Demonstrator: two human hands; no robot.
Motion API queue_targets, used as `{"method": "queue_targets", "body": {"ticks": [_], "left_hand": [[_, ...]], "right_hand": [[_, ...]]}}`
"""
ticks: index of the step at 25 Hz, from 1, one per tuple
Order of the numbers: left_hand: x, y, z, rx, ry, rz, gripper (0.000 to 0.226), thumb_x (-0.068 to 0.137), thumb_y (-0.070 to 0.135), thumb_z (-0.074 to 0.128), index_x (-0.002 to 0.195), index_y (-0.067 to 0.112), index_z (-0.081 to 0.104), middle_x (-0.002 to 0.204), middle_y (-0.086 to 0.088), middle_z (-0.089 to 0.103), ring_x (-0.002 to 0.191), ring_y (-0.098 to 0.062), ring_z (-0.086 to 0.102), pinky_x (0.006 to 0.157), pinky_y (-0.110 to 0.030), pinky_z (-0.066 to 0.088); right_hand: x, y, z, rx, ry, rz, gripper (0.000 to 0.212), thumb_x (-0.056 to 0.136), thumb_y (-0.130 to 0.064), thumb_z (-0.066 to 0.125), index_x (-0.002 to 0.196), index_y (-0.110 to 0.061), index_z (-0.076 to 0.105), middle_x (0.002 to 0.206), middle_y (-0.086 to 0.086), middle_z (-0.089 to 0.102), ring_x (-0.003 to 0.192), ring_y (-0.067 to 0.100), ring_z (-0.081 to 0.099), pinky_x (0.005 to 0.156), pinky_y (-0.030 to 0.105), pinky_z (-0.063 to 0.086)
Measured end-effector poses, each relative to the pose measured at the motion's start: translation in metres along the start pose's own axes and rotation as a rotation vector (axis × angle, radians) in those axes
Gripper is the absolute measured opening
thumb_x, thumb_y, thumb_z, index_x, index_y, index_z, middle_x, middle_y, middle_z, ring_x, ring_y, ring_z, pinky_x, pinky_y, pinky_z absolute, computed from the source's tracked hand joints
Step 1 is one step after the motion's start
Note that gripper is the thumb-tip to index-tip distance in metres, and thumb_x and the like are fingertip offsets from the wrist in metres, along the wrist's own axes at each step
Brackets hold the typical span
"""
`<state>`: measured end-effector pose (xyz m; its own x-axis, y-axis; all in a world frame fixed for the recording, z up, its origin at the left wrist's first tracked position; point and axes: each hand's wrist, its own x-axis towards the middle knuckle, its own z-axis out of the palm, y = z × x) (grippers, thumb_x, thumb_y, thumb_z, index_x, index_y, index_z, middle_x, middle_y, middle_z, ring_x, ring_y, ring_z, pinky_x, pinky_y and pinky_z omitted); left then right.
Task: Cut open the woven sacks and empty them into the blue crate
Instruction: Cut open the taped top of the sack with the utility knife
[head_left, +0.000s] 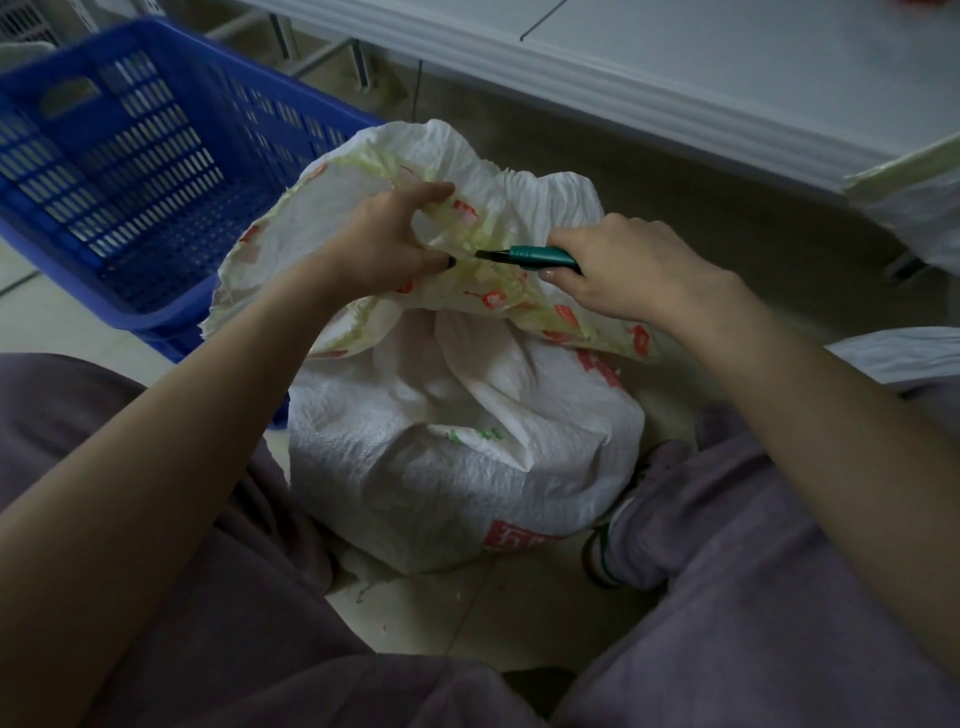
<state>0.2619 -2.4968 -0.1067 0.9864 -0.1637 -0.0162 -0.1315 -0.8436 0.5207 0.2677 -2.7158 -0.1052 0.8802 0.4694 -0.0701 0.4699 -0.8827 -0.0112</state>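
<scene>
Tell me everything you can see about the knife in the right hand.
The knife is a small utility cutter with a teal ribbed handle and a short dark blade. It lies nearly level, tip pointing toward the left hand. The right hand wraps the rear of the handle. The blade tip sits at the bunched, yellow-edged top of the white woven sack, which the left hand pinches.
</scene>
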Motion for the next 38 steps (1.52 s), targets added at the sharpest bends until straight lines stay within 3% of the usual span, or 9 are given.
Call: {"method": "queue_targets", "body": {"ticks": [3, 8, 15, 20, 25, 28, 33, 38], "left_hand": [[0.0, 0.001, 0.001, 0.03, -0.015, 0.01, 0.067, 0.086, 0.02, 0.064, 0.145, 0.023, 0.032, 0.142, -0.005, 0.04, 0.124, -0.022, 0.044, 0.094, -0.027, 0.036], [0.0, 0.0, -0.001, 0.034, -0.015, 0.018, 0.067, 0.087, 0.016, 0.062, 0.145, 0.023, 0.031, 0.144, -0.005, 0.038, 0.125, -0.023, 0.043, 0.097, -0.03, 0.037], [0.0, -0.002, 0.0, -0.013, -0.001, 0.019, 0.066, 0.086, 0.016, 0.063, 0.145, 0.022, 0.032, 0.144, -0.003, 0.037, 0.122, -0.019, 0.045, 0.091, -0.025, 0.037], [0.001, -0.004, -0.004, -0.08, -0.006, 0.007, 0.068, 0.086, 0.016, 0.064, 0.144, 0.026, 0.031, 0.144, -0.002, 0.035, 0.114, -0.017, 0.047, 0.086, -0.026, 0.041], [-0.002, -0.002, -0.002, -0.003, -0.026, 0.041, 0.068, 0.087, 0.014, 0.062, 0.146, 0.023, 0.03, 0.145, -0.004, 0.036, 0.123, -0.02, 0.044, 0.095, -0.026, 0.036], [-0.002, -0.002, 0.002, 0.047, -0.029, 0.055, 0.068, 0.087, 0.014, 0.061, 0.146, 0.02, 0.029, 0.143, -0.006, 0.04, 0.125, -0.022, 0.043, 0.094, -0.022, 0.032], [-0.001, -0.008, 0.001, -0.079, 0.009, -0.017, 0.068, 0.085, 0.011, 0.062, 0.145, 0.021, 0.031, 0.144, -0.005, 0.037, 0.122, -0.022, 0.047, 0.099, -0.035, 0.044], [0.001, -0.009, -0.012, -0.102, 0.01, -0.016, 0.072, 0.085, 0.009, 0.063, 0.146, 0.021, 0.028, 0.143, -0.005, 0.036, 0.103, -0.024, 0.058, 0.085, -0.037, 0.052]], "right_hand": [[0.0, -0.003, 0.001, -0.022, -0.008, 0.012, 0.024, 0.098, -0.038, 0.044, 0.111, -0.022, 0.056, 0.081, 0.001, 0.052, 0.071, 0.02, 0.052, 0.063, 0.035, 0.043], [0.0, -0.004, 0.0, -0.042, 0.002, 0.07, 0.028, 0.098, -0.039, 0.045, 0.114, -0.02, 0.057, 0.084, 0.003, 0.051, 0.072, 0.022, 0.05, 0.064, 0.035, 0.039], [0.004, -0.01, 0.005, -0.004, -0.056, 0.051, 0.03, 0.097, -0.037, 0.045, 0.114, -0.017, 0.06, 0.088, 0.006, 0.059, 0.077, 0.024, 0.06, 0.068, 0.039, 0.05], [0.001, -0.011, 0.001, -0.036, 0.058, 0.026, 0.03, 0.098, -0.04, 0.044, 0.114, -0.019, 0.059, 0.085, 0.005, 0.053, 0.073, 0.023, 0.054, 0.063, 0.036, 0.045], [0.002, -0.013, 0.004, -0.055, -0.022, 0.085, 0.033, 0.098, -0.04, 0.044, 0.117, -0.018, 0.058, 0.088, 0.006, 0.055, 0.077, 0.024, 0.055, 0.065, 0.036, 0.041], [0.004, -0.016, 0.007, -0.041, -0.062, 0.124, 0.033, 0.096, -0.04, 0.047, 0.117, -0.017, 0.059, 0.088, 0.005, 0.054, 0.076, 0.022, 0.052, 0.063, 0.034, 0.037], [0.006, -0.014, 0.005, 0.026, -0.16, 0.129, 0.03, 0.095, -0.038, 0.051, 0.114, -0.015, 0.06, 0.083, 0.002, 0.054, 0.071, 0.018, 0.052, 0.052, 0.028, 0.032], [0.003, -0.007, -0.001, -0.018, -0.026, 0.093, 0.03, 0.096, -0.04, 0.047, 0.114, -0.018, 0.059, 0.085, 0.004, 0.055, 0.075, 0.023, 0.055, 0.065, 0.036, 0.043]]}}
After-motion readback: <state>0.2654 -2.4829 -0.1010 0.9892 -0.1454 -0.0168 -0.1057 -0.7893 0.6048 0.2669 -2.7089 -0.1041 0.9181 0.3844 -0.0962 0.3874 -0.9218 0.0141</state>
